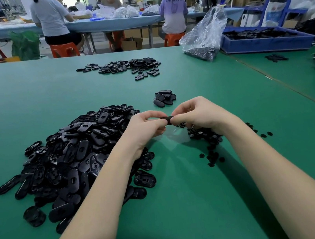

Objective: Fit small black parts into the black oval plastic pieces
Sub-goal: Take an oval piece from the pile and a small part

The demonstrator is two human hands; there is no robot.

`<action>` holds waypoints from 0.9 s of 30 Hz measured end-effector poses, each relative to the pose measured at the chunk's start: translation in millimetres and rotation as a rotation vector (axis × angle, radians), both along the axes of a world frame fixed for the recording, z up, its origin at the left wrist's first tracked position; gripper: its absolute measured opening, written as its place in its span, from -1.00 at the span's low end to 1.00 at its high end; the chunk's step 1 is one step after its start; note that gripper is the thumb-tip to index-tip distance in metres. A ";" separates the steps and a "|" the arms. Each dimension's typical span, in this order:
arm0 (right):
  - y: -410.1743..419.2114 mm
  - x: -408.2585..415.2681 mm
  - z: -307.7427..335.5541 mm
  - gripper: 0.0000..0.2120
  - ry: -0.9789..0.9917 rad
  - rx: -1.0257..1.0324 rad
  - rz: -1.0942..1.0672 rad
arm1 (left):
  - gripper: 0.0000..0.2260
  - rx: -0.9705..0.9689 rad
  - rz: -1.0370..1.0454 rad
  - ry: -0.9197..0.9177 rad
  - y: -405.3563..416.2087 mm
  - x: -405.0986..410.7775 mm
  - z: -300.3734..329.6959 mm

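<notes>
Both hands pinching one black oval piece above the green table.
Left hand [147, 128] and right hand [195, 114] curled on oval piece [165, 119]; big pile of ovals [72, 159] left, small black parts [207, 138] under right wrist, green table [185, 197] beneath.

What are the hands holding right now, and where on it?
One black oval piece, seen edge-on, pinched at its ends: left hand on the left end, right hand on the right.
</notes>
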State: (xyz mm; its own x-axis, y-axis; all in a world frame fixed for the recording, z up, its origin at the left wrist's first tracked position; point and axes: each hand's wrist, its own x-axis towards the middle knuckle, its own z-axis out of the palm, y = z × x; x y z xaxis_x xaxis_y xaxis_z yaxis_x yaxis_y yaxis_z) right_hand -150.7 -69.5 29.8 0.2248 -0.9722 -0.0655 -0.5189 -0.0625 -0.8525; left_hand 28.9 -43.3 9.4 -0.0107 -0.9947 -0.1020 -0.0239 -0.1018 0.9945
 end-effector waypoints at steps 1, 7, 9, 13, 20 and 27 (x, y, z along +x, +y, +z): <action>-0.1 1.2 -0.1 -0.96 0.005 -0.009 -0.011 | -0.89 0.001 0.003 0.003 -0.1 -0.5 -0.2; -2.3 5.8 -3.1 -0.92 0.061 -0.048 -0.055 | -0.89 -0.017 0.004 0.003 -1.6 -0.2 -3.6; -1.9 6.8 -4.9 -0.91 0.061 -0.048 -0.059 | -0.87 -0.027 -0.013 -0.006 -1.9 0.4 -4.9; -1.7 6.2 -5.6 -0.90 0.017 -0.049 -0.065 | -0.85 -0.039 -0.028 0.020 -2.5 1.4 -6.2; -0.6 9.3 -6.2 -0.88 0.085 -0.114 -0.079 | -0.86 -0.037 -0.016 -0.017 -2.2 0.5 -7.5; 0.3 8.5 -2.6 -0.87 0.161 -0.147 -0.004 | -0.88 -0.101 -0.031 -0.120 -2.4 4.2 -9.3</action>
